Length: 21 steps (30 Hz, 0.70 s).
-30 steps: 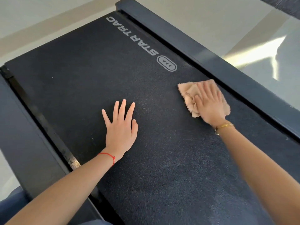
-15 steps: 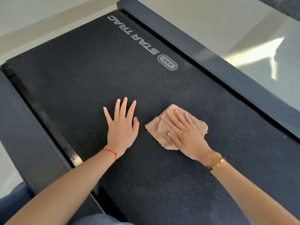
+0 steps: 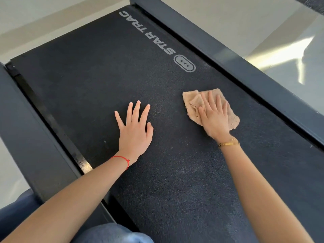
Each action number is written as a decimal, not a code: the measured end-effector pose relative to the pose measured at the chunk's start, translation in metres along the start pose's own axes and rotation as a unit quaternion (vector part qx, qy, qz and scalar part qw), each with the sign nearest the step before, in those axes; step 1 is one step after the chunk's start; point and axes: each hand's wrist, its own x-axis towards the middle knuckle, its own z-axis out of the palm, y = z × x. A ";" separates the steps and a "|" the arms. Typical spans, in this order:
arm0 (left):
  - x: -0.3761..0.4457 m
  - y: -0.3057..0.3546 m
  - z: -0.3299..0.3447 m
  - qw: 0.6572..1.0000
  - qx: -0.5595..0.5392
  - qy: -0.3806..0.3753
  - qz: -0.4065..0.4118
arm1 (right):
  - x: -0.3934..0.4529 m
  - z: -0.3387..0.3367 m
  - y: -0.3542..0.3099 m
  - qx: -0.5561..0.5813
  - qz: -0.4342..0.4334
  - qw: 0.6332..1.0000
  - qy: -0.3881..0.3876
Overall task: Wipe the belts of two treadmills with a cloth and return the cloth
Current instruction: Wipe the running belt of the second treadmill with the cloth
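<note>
**Cloth pressed flat on the belt**

Nearest, at 6 o'clock, a blue-clad knee (image 3: 112, 234) edges in. Both forearms reach onto the dark belt (image 3: 87, 71). The left hand (image 3: 135, 130), red string (image 3: 122, 159) at its wrist, lies flat with its grip spread on the belt. At its 3 o'clock, the right hand (image 3: 214, 118), wearing a gold bracelet (image 3: 228, 143), presses straight fingers on the tan cloth (image 3: 192, 102). Farther, at 12 o'clock, the STAR TRAC logo (image 3: 147, 32) runs beside the right rail (image 3: 245, 67).

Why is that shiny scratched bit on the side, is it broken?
It looks worn, not clearly broken: a scuffed, shiny patch on the strip left of the belt, near the left hand. Nothing else stands out.
</note>
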 end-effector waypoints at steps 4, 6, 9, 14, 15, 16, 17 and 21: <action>-0.002 0.000 -0.001 1.000 0.000 0.008 0.003 | -0.068 0.017 -0.028 -0.066 -0.118 0.991 -0.020; -0.003 0.000 -0.002 1.000 -0.003 0.009 0.007 | -0.100 0.025 -0.035 -0.064 -0.189 0.979 -0.041; -0.003 0.000 -0.002 1.000 -0.007 0.006 0.009 | -0.110 0.026 -0.023 -0.055 -0.248 0.966 -0.057; -0.002 -0.001 -0.002 1.000 -0.009 0.000 0.003 | -0.037 0.008 0.007 -0.039 -0.100 0.994 -0.015; -0.002 -0.001 -0.002 1.000 -0.008 -0.002 0.003 | -0.023 0.005 0.008 -0.025 -0.058 0.998 -0.006; -0.002 0.000 -0.002 1.000 -0.007 -0.004 0.003 | -0.012 0.004 0.006 -0.014 -0.027 1.000 0.002; -0.001 0.000 -0.002 1.000 -0.006 -0.005 0.003 | -0.007 0.005 0.002 -0.008 -0.008 1.000 0.009; -0.001 -0.001 -0.001 1.000 -0.008 0.001 0.002 | -0.032 0.014 -0.018 -0.036 -0.047 0.998 0.004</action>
